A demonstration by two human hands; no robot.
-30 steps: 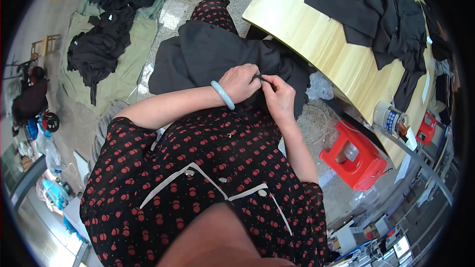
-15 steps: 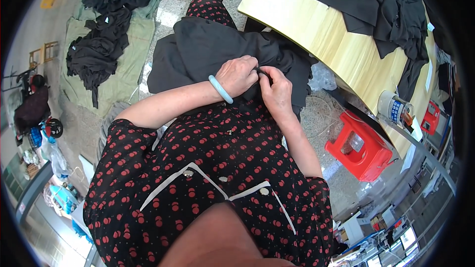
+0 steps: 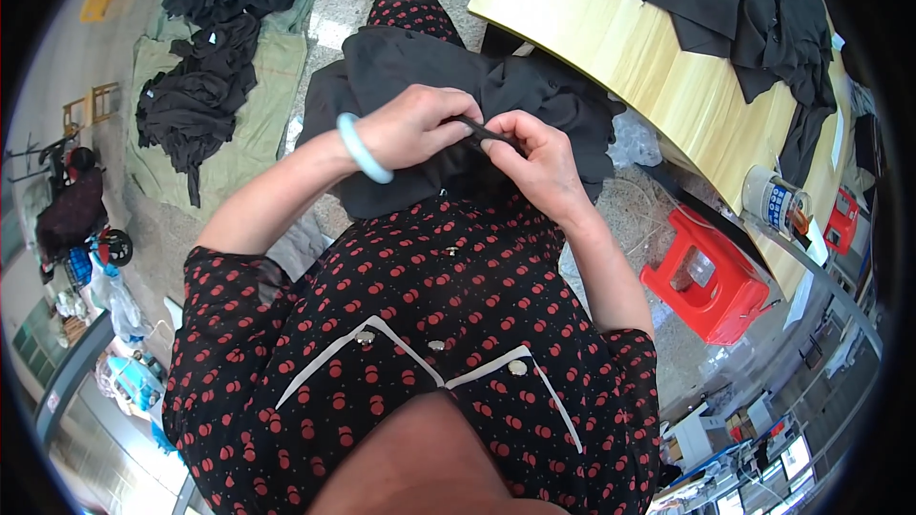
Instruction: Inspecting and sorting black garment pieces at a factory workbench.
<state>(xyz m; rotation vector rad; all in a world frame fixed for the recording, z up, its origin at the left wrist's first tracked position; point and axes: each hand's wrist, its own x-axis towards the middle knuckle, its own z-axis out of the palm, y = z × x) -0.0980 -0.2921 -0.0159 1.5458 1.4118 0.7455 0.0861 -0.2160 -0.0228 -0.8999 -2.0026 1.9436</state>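
Note:
Across my lap lies a black garment [image 3: 410, 62], bunched and folded, with a button visible toward its right part. My left hand [image 3: 417, 126], with a pale bangle on the wrist, pinches an edge of this garment between thumb and fingers. Close beside it, my right hand [image 3: 537, 160] grips the same edge with thumb and forefinger. A narrow dark strip of the cloth shows stretched between the two hands. Whether anything small is also held in the fingertips is hidden.
On the right, a wooden-topped table [image 3: 572, 14] carries more black garments [image 3: 725, 5] and a clear plastic jar [image 3: 771, 200]. A red plastic stool [image 3: 711, 277] stands beneath its edge. At left, black clothes [image 3: 200, 91] lie on a green cloth [image 3: 267, 124] on the floor.
My left hand has shifted left and turned, its thumb now showing. My right hand has moved slightly right and down. The strip of cloth between them shows more.

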